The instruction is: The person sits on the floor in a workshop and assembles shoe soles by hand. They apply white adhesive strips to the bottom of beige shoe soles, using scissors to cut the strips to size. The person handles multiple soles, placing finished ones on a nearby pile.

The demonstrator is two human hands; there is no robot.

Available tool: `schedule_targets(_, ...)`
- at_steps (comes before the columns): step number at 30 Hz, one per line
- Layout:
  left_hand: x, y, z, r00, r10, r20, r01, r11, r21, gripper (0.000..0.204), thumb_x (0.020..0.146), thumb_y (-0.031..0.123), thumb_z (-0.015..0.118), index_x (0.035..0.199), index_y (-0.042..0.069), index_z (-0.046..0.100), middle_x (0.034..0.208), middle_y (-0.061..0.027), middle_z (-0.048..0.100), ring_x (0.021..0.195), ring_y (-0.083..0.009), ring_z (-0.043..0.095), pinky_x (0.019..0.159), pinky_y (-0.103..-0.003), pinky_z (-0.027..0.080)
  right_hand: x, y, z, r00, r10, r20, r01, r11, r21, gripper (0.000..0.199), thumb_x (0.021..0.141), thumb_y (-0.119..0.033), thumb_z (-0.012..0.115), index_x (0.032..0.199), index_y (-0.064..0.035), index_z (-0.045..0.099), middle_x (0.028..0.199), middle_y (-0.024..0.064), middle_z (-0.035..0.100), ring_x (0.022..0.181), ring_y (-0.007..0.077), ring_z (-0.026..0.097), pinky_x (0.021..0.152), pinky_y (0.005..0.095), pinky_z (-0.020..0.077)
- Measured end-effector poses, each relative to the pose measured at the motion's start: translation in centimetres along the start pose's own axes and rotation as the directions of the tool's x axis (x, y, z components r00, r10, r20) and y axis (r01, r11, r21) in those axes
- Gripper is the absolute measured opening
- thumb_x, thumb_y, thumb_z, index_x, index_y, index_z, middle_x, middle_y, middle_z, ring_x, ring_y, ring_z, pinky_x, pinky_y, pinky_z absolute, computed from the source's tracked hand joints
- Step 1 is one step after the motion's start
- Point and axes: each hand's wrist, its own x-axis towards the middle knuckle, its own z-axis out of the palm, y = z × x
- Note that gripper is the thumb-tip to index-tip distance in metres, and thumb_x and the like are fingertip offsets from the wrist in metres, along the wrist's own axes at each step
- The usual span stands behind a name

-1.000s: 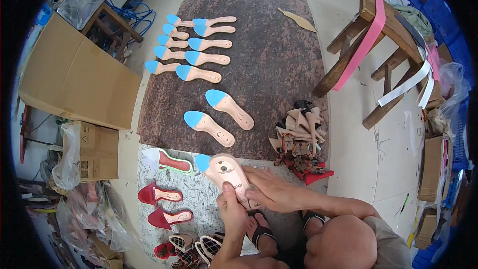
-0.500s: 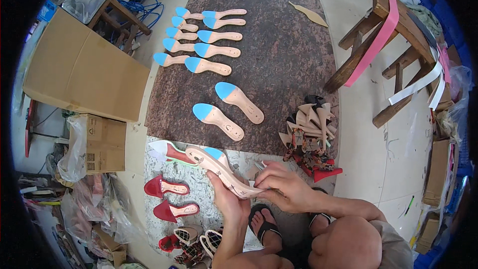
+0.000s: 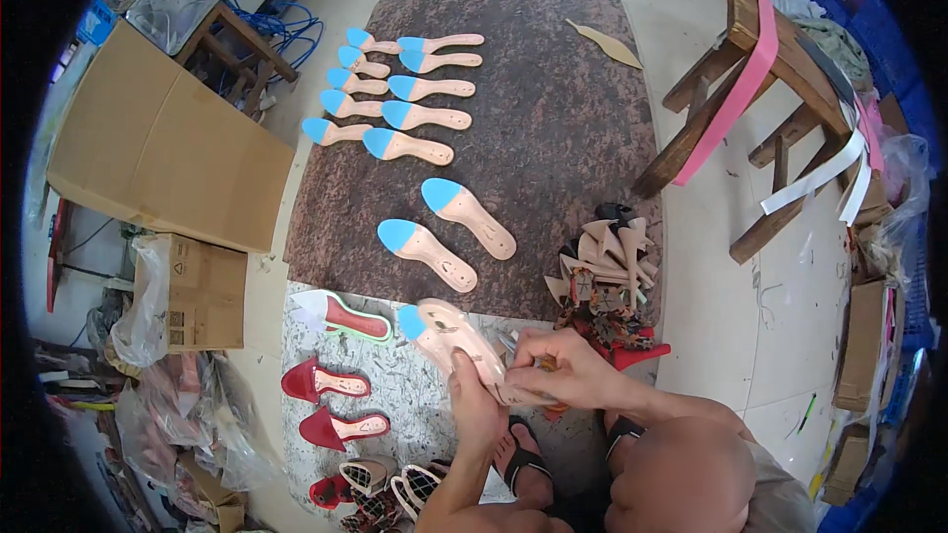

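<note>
Insole (image 3: 449, 336) with a blue toe sits in your grip above the near edge of the brown mat (image 3: 553, 118). Your left hand (image 3: 474, 405) closes around it from below, and your right hand (image 3: 563, 365) pinches its heel end. Two more blue-toed insoles (image 3: 444, 232) lie on the mat just beyond. A pile of heels (image 3: 602, 271) rests by its near right corner.

One head-worn fisheye view here, looking steeply down from above the seated person, hands close at the lower edge, floor (image 3: 790, 266) and mat (image 3: 553, 118) stretching away ahead
</note>
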Motion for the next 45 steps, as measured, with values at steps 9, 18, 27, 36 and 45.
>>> schedule_targets(9, -1.3, -2.3, -0.3, 0.984, -0.085, 0.154, 0.024, 0.933, 0.358, 0.053, 0.104, 0.048, 0.030, 0.104, 0.003, 0.058, 0.090, -0.0068, 0.063, 0.075, -0.0148, 0.058, 0.062, -0.034, 0.046, 2.8, -3.3, -1.6, 0.960, -0.220, -0.171, 0.230, 0.972, 0.040, 0.018, 0.097, -0.010, 0.055, 0.106, 0.0021, 0.064, 0.100, 0.0039, 0.061, 0.096, 0.0122, 0.055, 0.084, 0.0261, 0.0424)
schedule_targets(18, 0.5, -0.5, -2.9, 0.719, 0.502, 0.480, -0.647, 0.232, 0.727, 0.036, 0.090, 0.024, 0.062, 0.066, -0.001, 0.055, 0.055, -0.0144, 0.053, 0.050, -0.0289, 0.056, 0.047, -0.040, 0.040, 2.3, -7.3, -1.1, 0.984, -0.176, 0.027, 0.176, 0.936, -0.304, 0.025, 0.084, -0.022, 0.070, 0.091, 0.0019, 0.069, 0.072, 0.0152, 0.068, 0.069, 0.0141, 0.067, 0.062, 0.0296, 0.0502)
schedule_targets(27, 2.1, 1.3, -4.4, 0.377, 0.492, 0.785, -0.746, -0.340, 0.572, 0.034, 0.089, 0.027, 0.069, 0.067, 0.005, 0.056, 0.064, -0.0101, 0.057, 0.062, -0.0337, 0.058, 0.054, -0.045, 0.044, -3.4, -7.4, -4.5, 0.868, -0.488, -0.094, 0.409, 0.808, -0.425, 0.043, 0.078, -0.022, 0.080, 0.113, -0.0009, 0.066, 0.120, 0.0154, 0.065, 0.109, 0.0298, 0.064, 0.089, 0.0374, 0.0503)
schedule_targets(36, -2.6, 4.2, 0.3, 0.966, 0.239, 0.104, -0.230, 0.595, 0.771, 0.046, 0.102, 0.037, 0.046, 0.125, -0.004, 0.050, 0.115, -0.0160, 0.058, 0.100, -0.0230, 0.055, 0.090, -0.035, 0.045, -22.8, -21.2, -11.5, 0.224, -0.945, -0.239, 0.053, 0.257, -0.965, 0.037, 0.082, -0.021, 0.074, 0.110, 0.0011, 0.063, 0.117, 0.0190, 0.060, 0.107, 0.0322, 0.061, 0.092, 0.0426, 0.0482)
schedule_targets(45, -2.5, 10.0, 1.0, 0.781, 0.485, 0.393, -0.586, 0.353, 0.729, 0.029, 0.096, 0.021, 0.050, 0.114, 0.000, 0.057, 0.107, -0.0156, 0.062, 0.099, -0.0292, 0.061, 0.086, -0.039, 0.048, -19.6, -21.9, -22.2, 0.340, -0.830, -0.441, -0.153, 0.414, -0.897, 0.030, 0.085, -0.019, 0.069, 0.107, -0.0007, 0.061, 0.112, 0.0156, 0.060, 0.106, 0.0285, 0.059, 0.095, 0.0427, 0.0464)
